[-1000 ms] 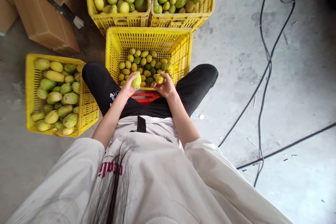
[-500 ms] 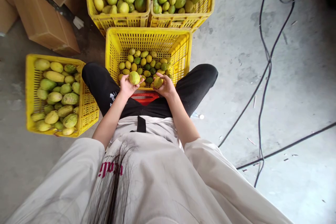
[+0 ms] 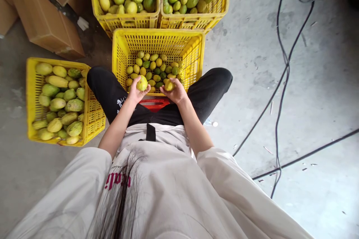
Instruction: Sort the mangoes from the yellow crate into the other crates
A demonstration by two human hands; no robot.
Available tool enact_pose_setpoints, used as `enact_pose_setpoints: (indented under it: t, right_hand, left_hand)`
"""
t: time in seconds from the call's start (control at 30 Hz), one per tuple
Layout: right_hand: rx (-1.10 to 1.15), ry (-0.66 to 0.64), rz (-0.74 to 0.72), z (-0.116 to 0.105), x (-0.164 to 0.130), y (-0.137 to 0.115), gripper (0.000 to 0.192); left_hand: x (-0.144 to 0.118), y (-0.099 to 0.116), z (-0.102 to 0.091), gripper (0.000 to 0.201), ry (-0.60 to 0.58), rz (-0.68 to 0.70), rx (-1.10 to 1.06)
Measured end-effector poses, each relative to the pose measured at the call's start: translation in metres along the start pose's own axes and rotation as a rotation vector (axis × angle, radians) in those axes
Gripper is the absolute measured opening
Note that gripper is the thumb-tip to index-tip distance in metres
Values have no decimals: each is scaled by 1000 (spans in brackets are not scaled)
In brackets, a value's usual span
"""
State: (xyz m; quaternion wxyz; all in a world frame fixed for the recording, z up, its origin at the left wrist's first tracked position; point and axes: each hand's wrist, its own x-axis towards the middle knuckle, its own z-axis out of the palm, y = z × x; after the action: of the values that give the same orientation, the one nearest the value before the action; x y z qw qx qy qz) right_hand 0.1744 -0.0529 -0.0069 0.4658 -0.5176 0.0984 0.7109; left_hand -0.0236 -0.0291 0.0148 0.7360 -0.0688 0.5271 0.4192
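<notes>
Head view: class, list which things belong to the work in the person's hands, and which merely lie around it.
In hand:
left hand holding a green-yellow fruit
right hand holding a yellow fruit
middle crate of small fruit

Lying about:
left crate
two far crates
cardboard boxes
black cables

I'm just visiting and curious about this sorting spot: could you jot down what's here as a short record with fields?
left hand: left hand holds a yellow-green fruit
right hand: right hand holds a smaller yellow fruit
in front: middle crate, small fruit low inside
at the left: side crate of bigger fruit
far: two full crates
floor: black cables, cardboard boxes
</notes>
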Motion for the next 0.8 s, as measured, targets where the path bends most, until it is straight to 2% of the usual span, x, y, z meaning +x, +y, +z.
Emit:
enact_pose_setpoints:
  t: [0.1, 0.23, 0.4, 0.6, 0.7, 0.8]
  right_hand:
    - [44, -14, 10, 3, -3, -2, 22]
    - [-36, -71, 26, 5, -5, -3, 20]
    - [-33, 0, 16, -1, 3, -2, 22]
    - [27, -155, -38, -10, 7, -2, 18]
    - [69, -238, -54, -6, 1, -3, 30]
    - [85, -262, -60, 1, -4, -3, 37]
  left_hand:
    - [-3, 1, 1, 7, 7, -3, -26]
    - [-5, 2, 4, 5, -10, -73, 64]
    - [-5, 1, 5, 17, -32, -44, 82]
    - [-7, 1, 2, 40, -123, -55, -3]
    - [-4, 1, 1, 39, -139, -64, -1]
    - [-1, 0, -1, 34, -104, -56, 17]
